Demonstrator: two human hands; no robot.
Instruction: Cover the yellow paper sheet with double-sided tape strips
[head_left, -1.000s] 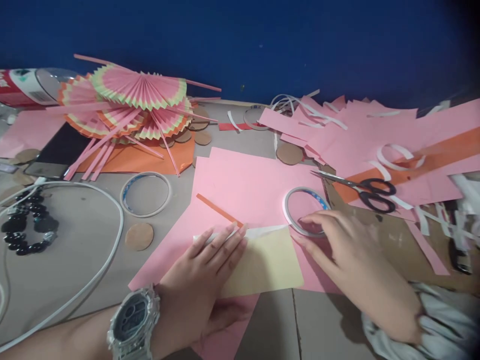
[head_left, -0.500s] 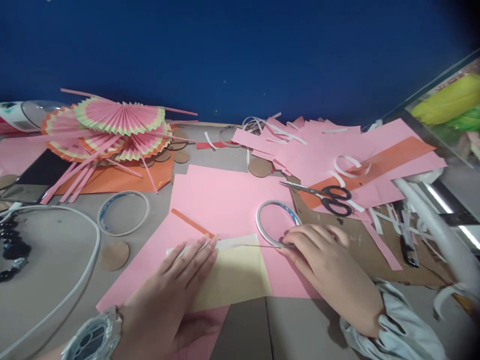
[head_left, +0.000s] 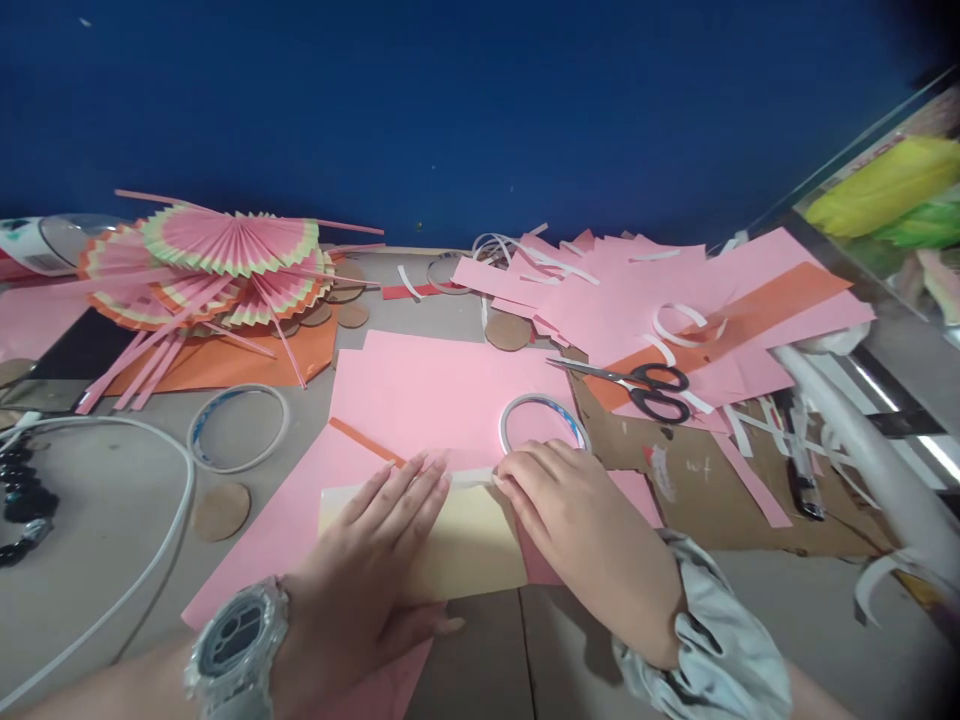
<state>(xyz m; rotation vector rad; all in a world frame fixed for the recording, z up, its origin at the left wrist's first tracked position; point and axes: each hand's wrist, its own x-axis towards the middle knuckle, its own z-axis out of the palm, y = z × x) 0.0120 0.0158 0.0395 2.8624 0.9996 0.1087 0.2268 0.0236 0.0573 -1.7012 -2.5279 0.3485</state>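
A pale yellow sheet of paper (head_left: 480,545) lies over pink paper in front of me. Along its far edge runs a whitish strip of tape (head_left: 472,477). My left hand (head_left: 390,540), fingers stretched out, lies flat on the yellow sheet and the strip; a thin orange paper strip (head_left: 360,438) reaches to its fingertips. At the sheet's far right corner, my right hand (head_left: 570,520) has its fingers pinched on the tape. Just behind those fingers is a roll of double-sided tape (head_left: 504,425), its near side hidden by the hand.
Black-handled scissors (head_left: 660,390) lie at right, by pink sheets (head_left: 562,300) and cardboard (head_left: 705,510). A cutter (head_left: 799,470) is farther right. Pleated paper fans (head_left: 232,245) are piled at back left. Another tape roll (head_left: 283,430), a cardboard disc (head_left: 222,511) and a white cable (head_left: 184,510) are at left.
My right hand has slid left from the tape roll to the yellow sheet's far right corner. My left hand stays flat on the sheet. The whole view has shifted slightly.
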